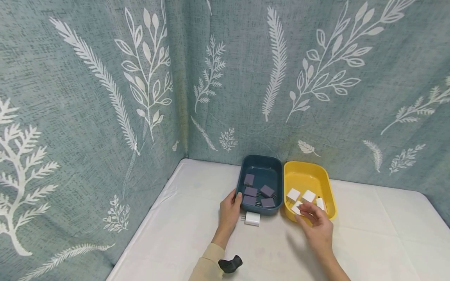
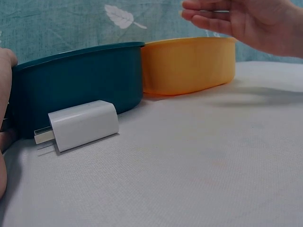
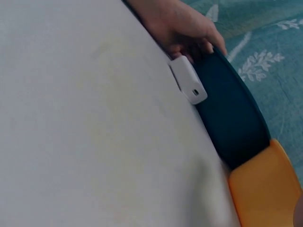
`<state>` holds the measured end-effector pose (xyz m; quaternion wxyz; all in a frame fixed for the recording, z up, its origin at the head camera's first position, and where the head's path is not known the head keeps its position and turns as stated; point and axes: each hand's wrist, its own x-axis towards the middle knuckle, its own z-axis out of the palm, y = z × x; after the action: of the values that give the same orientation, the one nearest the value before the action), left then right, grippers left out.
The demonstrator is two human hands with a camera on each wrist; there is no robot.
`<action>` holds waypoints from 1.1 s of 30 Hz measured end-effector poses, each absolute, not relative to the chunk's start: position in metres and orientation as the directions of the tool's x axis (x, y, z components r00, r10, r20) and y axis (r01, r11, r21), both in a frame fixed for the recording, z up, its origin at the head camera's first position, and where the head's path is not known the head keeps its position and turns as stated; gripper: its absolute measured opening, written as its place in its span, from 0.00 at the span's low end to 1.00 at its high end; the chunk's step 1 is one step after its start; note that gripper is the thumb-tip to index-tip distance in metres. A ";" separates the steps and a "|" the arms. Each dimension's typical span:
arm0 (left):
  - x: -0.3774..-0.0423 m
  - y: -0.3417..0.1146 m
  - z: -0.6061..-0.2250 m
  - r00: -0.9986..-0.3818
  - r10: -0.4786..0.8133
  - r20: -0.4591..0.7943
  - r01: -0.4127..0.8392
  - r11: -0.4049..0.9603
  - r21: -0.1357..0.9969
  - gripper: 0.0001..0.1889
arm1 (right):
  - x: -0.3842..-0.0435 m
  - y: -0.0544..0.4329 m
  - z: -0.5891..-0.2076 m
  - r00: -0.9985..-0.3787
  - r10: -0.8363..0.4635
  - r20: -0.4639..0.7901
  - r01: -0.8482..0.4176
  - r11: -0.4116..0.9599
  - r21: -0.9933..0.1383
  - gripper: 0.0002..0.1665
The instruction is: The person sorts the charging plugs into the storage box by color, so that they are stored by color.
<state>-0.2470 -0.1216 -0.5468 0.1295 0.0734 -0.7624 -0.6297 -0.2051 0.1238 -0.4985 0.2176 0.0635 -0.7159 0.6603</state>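
My left hand (image 1: 230, 210) grips the near left side of a dark blue bin (image 1: 263, 160), its thumb over the rim. Several purple plug-in chargers (image 1: 267, 191) lie inside, some with prongs showing. Against the bin's front, a white charger (image 1: 252, 219) lies on the table; the left wrist view shows its prongs pointing left, beside my left hand. Over the front of a yellow bin (image 1: 306, 167) hovers my right hand (image 1: 318, 228), fingers loosely extended and holding nothing visible. Below its fingertips are several white chargers (image 1: 308, 196) in that bin.
Both bins stand side by side on a white-covered table (image 1: 372, 234). Behind and to the left hangs a blue-green curtain (image 1: 239, 78) with white leaf prints. A black curved object (image 1: 230, 264) shows at my left wrist.
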 end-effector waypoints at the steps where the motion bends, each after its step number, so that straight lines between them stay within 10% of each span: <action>1: -0.247 -0.122 -0.547 -0.955 -0.276 0.106 0.052 0.197 0.979 0.26 | -0.204 0.123 -0.499 -0.899 0.193 0.392 -0.376 0.117 -0.919 0.25; 33: -0.248 -0.122 -0.548 -0.955 -0.278 0.098 0.048 0.184 0.982 0.27 | -0.192 0.090 -0.518 -0.986 0.066 0.152 -0.139 0.161 -0.977 0.25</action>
<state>-0.2484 -0.1224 -0.5481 0.1285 0.0761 -0.7586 -0.6343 -0.1921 0.0903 -0.5182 0.0792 0.0244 -0.7576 0.6474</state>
